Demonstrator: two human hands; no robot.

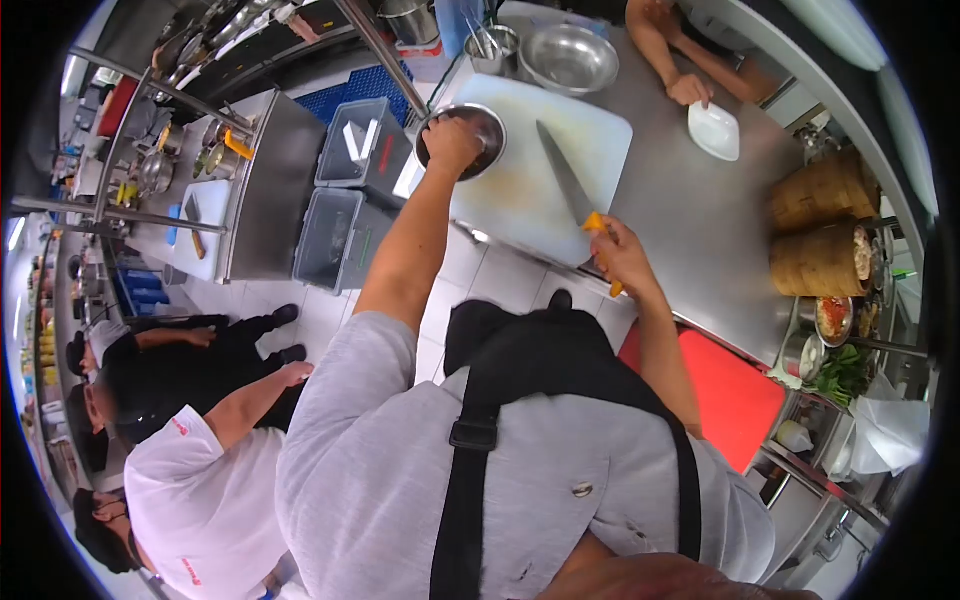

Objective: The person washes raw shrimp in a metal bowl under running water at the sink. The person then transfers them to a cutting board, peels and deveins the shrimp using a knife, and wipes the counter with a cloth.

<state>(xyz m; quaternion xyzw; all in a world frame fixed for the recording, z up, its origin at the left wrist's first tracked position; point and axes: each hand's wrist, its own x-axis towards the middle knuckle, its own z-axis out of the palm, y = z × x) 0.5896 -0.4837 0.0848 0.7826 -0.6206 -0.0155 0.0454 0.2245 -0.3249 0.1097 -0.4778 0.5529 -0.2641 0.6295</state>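
Observation:
My left hand point(452, 145) reaches into a round metal bowl point(497, 135) at the left edge of the white cutting board point(605, 130). Its fingers point down inside, and their tips are hidden, as are the bowl's contents. In my right hand point(622, 258) is a kitchen knife point(562, 168) with a yellow handle, the fingers closed around the grip. The blade lies over the board, its tip pointing up and left, away from me. Faint yellowish stains mark the board.
A large metal bowl point(570, 60) and a pot with utensils point(492, 48) stand behind the board. Across the counter, another person's hand point(690, 90) holds a white dish point(713, 132). Bamboo steamers point(815, 260) are at right, a red board point(730, 395) below. Two people are at left.

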